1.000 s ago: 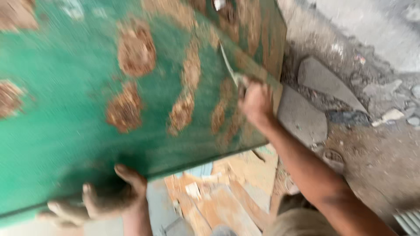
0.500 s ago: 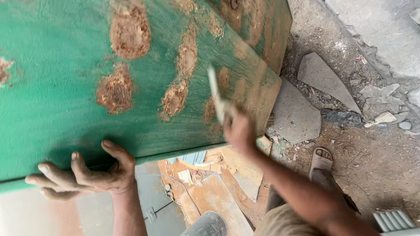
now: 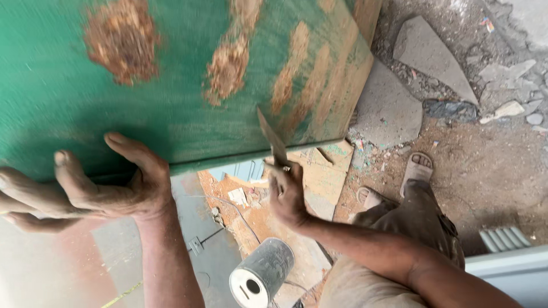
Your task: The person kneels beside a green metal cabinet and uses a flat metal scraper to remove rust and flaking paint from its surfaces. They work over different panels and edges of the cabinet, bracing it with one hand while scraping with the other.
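Note:
A large green-painted board [image 3: 171,85] with brown scraped patches fills the upper left of the head view. My left hand [image 3: 97,182] presses flat against its lower edge, fingers spread. My right hand [image 3: 287,194] grips a thin metal scraper blade [image 3: 272,140], whose tip touches the board near its lower right edge.
Broken stone slabs [image 3: 425,54] and rubble lie on the dirt ground at right. My sandalled feet [image 3: 415,170] stand below the board. A grey roll with a hollow core [image 3: 261,275] sits at the bottom middle, among wood offcuts [image 3: 319,177]. A ribbed grey object [image 3: 505,238] lies at right.
My right hand has drawn the scraper down the board from the upper right toward its lower edge. The view has shifted, and my left hand stays on the board's edge.

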